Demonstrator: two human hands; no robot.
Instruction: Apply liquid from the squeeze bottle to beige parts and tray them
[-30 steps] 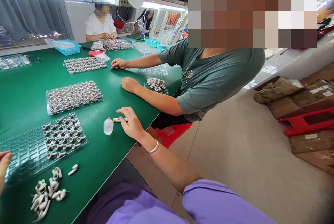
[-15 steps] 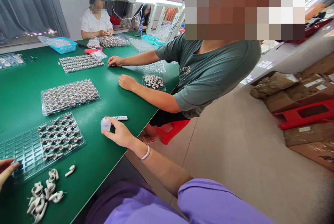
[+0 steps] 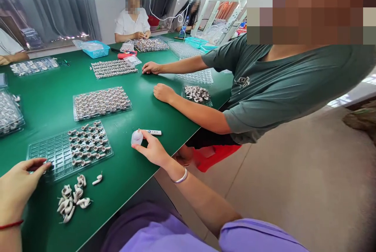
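Note:
My right hand [image 3: 154,150] holds a small translucent squeeze bottle [image 3: 136,138] upright between thumb and fingers, its narrow tip pointing up. A white marker-like stick with "BMW" lettering [image 3: 155,132] lies just behind that hand. My left hand [image 3: 17,185] pinches the left edge of a clear plastic tray [image 3: 49,148]; the exact contact is hard to see. White earbud shells [image 3: 89,140] stand in rows in the tray's right half, while its left cells hold none. Between my hands, near the table edge, lies a loose pile of earbud shells [image 3: 73,199], with a single shell [image 3: 98,179] apart.
Further back on the green table [image 3: 141,107] are a filled tray [image 3: 101,102], another filled tray [image 3: 113,68] and a blue basket [image 3: 95,50]. A co-worker's forearms [image 3: 188,107] rest at the right, beside a tray of loose parts [image 3: 196,93]. Other people sit behind.
The view has swung left, so things appear further right and more of my left hand shows. The bottle stays in my right hand, slightly tilted now. The trays and loose shells keep their places.

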